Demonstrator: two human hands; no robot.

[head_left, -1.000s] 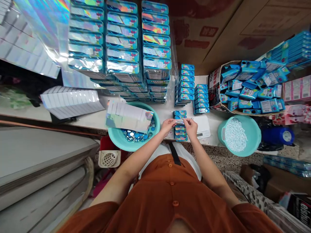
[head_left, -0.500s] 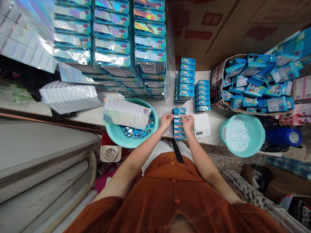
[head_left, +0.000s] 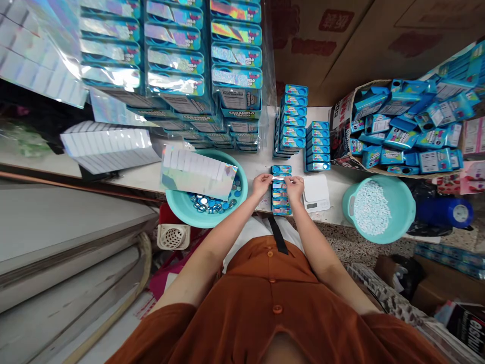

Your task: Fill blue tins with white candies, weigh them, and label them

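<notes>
A row of small blue tins [head_left: 281, 198] lies on the worktable in front of me, several with shiny rainbow strips across their tops. My left hand [head_left: 262, 185] is at the row's left side, its fingertips pinched on one end of a narrow, shiny sticker strip [head_left: 279, 178]. Pinching the other end from the right is my right hand [head_left: 294, 188]. The strip runs level between both hands, over a tin near the far end of the row. Whether it touches that tin, I cannot tell.
Left stands a turquoise basin [head_left: 178, 213] of round caps, with a sticker sheet [head_left: 199, 173] across it. A white scale [head_left: 317, 193] and a basin of white pellets [head_left: 403, 225] are right. Tins fill a carton [head_left: 339, 136]; more stand in rows [head_left: 294, 131] and wrapped stacks [head_left: 237, 101].
The strip now shows stretched between both hands, over the row's far end. My hands have shifted slightly away from my body. The whole view has tilted a little.
</notes>
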